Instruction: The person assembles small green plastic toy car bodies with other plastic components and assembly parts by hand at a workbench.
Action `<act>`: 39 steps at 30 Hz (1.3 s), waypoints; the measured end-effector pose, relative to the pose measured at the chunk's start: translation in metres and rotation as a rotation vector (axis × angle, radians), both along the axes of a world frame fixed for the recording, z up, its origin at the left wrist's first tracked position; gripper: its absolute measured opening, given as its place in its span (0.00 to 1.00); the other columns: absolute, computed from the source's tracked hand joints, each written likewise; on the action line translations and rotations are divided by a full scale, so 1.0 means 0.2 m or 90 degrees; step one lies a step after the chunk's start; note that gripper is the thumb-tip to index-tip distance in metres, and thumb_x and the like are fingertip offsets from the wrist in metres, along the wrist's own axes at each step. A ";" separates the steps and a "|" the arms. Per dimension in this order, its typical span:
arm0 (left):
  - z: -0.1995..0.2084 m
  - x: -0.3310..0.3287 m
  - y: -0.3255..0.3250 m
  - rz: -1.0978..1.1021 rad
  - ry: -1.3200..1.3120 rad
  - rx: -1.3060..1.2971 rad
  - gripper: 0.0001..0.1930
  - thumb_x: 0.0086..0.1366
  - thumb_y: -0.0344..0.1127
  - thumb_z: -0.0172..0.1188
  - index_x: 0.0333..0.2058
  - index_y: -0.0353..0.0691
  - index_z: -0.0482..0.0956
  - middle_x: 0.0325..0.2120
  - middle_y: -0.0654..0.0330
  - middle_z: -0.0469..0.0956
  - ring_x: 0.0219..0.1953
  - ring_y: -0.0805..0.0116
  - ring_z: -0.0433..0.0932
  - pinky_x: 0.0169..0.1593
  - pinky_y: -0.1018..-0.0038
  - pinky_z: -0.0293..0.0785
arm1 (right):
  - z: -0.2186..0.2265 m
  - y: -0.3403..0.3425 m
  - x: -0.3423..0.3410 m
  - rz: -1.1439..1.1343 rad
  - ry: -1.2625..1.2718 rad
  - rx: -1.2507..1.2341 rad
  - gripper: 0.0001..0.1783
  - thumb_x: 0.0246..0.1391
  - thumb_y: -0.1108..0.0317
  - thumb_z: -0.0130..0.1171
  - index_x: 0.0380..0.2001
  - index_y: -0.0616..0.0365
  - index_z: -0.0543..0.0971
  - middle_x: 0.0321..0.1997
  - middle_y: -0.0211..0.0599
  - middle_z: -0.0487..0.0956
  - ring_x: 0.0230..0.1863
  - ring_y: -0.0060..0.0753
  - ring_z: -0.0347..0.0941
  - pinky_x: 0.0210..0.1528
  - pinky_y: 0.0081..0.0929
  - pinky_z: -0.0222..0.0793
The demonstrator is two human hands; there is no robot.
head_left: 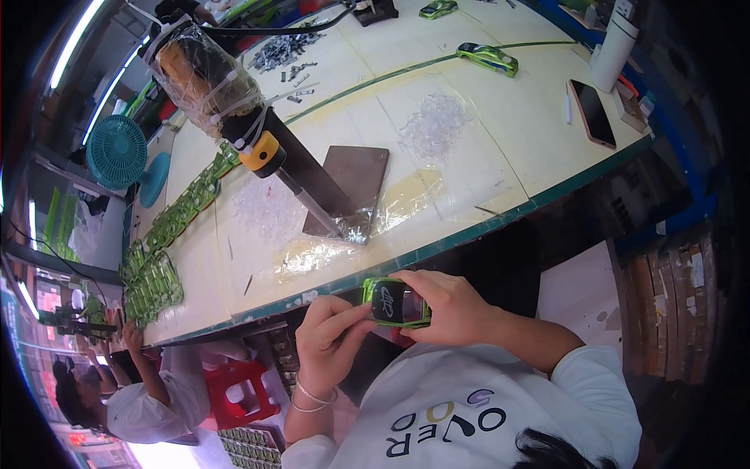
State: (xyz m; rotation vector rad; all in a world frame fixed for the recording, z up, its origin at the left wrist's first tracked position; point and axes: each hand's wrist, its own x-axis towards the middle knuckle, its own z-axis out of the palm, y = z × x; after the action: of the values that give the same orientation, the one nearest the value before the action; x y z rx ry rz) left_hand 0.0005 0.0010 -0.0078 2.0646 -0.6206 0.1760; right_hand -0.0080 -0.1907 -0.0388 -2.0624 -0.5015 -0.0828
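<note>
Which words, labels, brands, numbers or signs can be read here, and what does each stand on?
White fabric T-shirt of the person: large printed letters and numerals, legible, wording not copied here.
Green-and-black toy car in the person's right hand: pale looping mark on its dark surface, too small to read surely.
White cylindrical bottle: marks near its top, too small to read.

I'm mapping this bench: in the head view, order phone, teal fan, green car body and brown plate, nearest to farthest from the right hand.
1. Green car body: in the right hand.
2. Brown plate: ahead, slightly left.
3. Phone: ahead, right.
4. Teal fan: far left.
</note>
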 end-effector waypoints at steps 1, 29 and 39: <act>0.00 0.00 0.00 -0.004 -0.012 0.006 0.15 0.40 0.22 0.62 0.31 0.37 0.77 0.20 0.62 0.68 0.22 0.71 0.67 0.25 0.80 0.63 | 0.00 0.00 0.00 0.004 0.013 -0.003 0.34 0.26 0.67 0.66 0.43 0.60 0.66 0.37 0.42 0.72 0.37 0.41 0.70 0.38 0.29 0.67; 0.14 0.01 -0.01 -0.122 -0.126 0.151 0.14 0.40 0.22 0.61 0.31 0.33 0.74 0.20 0.59 0.68 0.23 0.63 0.67 0.26 0.74 0.63 | 0.04 -0.01 -0.01 0.007 -0.011 -0.005 0.33 0.25 0.70 0.66 0.42 0.59 0.67 0.36 0.42 0.72 0.35 0.40 0.71 0.36 0.27 0.68; -0.01 -0.03 -0.05 -0.017 0.002 -0.072 0.12 0.39 0.22 0.62 0.28 0.37 0.77 0.21 0.62 0.68 0.26 0.68 0.67 0.29 0.77 0.65 | 0.03 0.00 -0.03 0.009 0.025 0.037 0.34 0.25 0.70 0.66 0.43 0.60 0.66 0.37 0.43 0.72 0.36 0.40 0.71 0.38 0.27 0.67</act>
State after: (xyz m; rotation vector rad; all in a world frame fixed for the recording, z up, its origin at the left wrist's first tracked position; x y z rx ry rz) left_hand -0.0064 -0.0090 -0.0103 1.9460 -0.6218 0.1895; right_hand -0.0130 -0.1905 -0.0331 -2.0003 -0.4846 -0.0475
